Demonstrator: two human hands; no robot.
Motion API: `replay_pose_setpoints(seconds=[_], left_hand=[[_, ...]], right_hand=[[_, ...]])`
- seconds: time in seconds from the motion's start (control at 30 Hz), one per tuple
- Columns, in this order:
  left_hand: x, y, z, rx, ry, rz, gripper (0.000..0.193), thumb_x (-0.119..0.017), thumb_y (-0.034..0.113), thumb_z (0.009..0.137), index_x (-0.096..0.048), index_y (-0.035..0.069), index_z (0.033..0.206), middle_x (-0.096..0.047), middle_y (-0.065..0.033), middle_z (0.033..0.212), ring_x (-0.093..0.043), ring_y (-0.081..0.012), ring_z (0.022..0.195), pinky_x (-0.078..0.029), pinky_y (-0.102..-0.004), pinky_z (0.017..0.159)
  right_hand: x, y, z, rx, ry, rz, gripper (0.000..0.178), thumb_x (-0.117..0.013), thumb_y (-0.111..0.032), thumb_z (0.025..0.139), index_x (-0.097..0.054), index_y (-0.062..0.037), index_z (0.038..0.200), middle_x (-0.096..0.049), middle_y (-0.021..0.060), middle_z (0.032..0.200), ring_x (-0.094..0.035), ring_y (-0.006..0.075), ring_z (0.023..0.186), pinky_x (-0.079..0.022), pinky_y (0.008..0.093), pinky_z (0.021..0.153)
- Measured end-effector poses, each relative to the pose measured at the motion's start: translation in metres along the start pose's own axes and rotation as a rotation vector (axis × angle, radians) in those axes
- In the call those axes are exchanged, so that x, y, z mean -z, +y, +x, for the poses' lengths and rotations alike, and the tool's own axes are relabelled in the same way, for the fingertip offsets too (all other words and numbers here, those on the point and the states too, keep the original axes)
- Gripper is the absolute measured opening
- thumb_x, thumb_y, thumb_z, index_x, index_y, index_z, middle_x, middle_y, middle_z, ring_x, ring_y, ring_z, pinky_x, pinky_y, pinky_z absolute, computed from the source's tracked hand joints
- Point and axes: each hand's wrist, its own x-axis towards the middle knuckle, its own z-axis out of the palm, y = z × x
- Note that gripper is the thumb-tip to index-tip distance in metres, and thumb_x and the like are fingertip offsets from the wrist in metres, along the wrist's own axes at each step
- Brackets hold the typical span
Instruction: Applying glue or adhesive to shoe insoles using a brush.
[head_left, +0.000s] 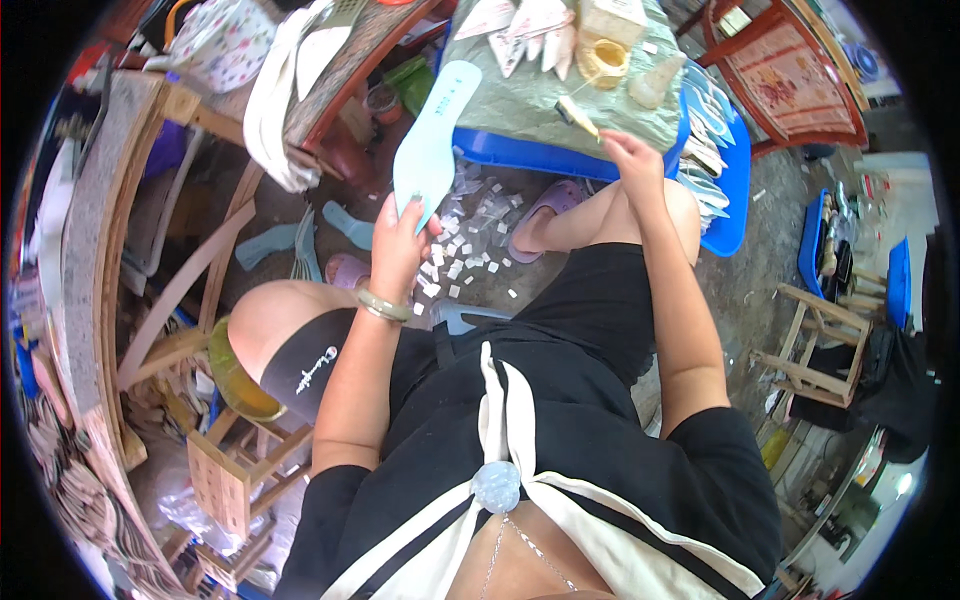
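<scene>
My left hand [398, 240] is closed around the narrow end of a pale blue insole [432, 140], which points up and away from me. Between the fingers of my right hand [635, 160] is the handle of a small brush [576, 114], its dark and pale head tilted toward the far left. Just beyond the brush stands an open yellowish jar [606, 60], coated with what looks like glue. Several white pointed pieces [540, 35] lie on the green sheet [530, 105] left of the jar.
The green sheet covers a blue tray [500, 152] in front of me. A blue basin [738, 215] of insoles stands to its right. White scraps [455, 265] and more insoles [347, 225] lie on the floor. A wooden bench [130, 130] is at left, a wooden stool [820, 345] at right.
</scene>
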Motion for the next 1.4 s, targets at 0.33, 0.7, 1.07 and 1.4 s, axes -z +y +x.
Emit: replay_pose_setpoints(seconds=[0.33, 0.7, 1.07, 1.4], left_hand=[[0.021, 0.009, -0.012, 0.004, -0.074, -0.102, 0.021, -0.051, 0.022, 0.092, -0.050, 0.005, 0.103, -0.053, -0.0028, 0.064, -0.033, -0.0020, 0.041, -0.028, -0.0170, 0.038], [0.021, 0.010, -0.016, 0.002, -0.100, -0.116, 0.022, -0.048, 0.019, 0.092, -0.049, 0.004, 0.108, -0.053, -0.0040, 0.062, -0.033, -0.0032, 0.040, -0.024, -0.0181, 0.037], [0.023, 0.004, -0.009, -0.031, -0.215, 0.190, 0.019, -0.049, 0.021, 0.093, -0.051, 0.007, 0.106, -0.053, -0.0001, 0.063, -0.035, -0.0012, 0.043, -0.024, -0.0164, 0.038], [0.015, -0.006, -0.010, -0.080, -0.191, 0.360, 0.021, -0.049, 0.021, 0.091, -0.055, 0.004, 0.102, -0.054, -0.0001, 0.063, -0.044, -0.0044, 0.051, -0.033, -0.0207, 0.046]], right_hand=[[-0.050, -0.103, -0.092, 0.342, -0.400, 0.123, 0.020, -0.066, -0.004, 0.075, -0.069, -0.0050, 0.095, -0.060, 0.0049, 0.071, -0.055, 0.0127, 0.065, -0.043, 0.0245, 0.061], [-0.065, -0.118, -0.049, 0.324, -0.070, 0.000, 0.018, -0.066, -0.013, 0.078, -0.071, -0.0083, 0.094, -0.068, 0.0092, 0.085, -0.064, 0.0170, 0.075, -0.048, 0.0263, 0.068], [-0.028, -0.112, -0.004, 0.324, -0.099, -0.209, 0.019, -0.065, -0.013, 0.079, -0.071, -0.0095, 0.097, -0.067, 0.0056, 0.082, -0.062, 0.0121, 0.077, -0.047, 0.0238, 0.069], [-0.047, -0.132, -0.026, 0.670, -0.492, -0.118, 0.014, -0.068, -0.011, 0.076, -0.071, -0.0100, 0.090, -0.060, 0.0061, 0.071, -0.060, 0.0184, 0.065, -0.046, 0.0280, 0.059]])
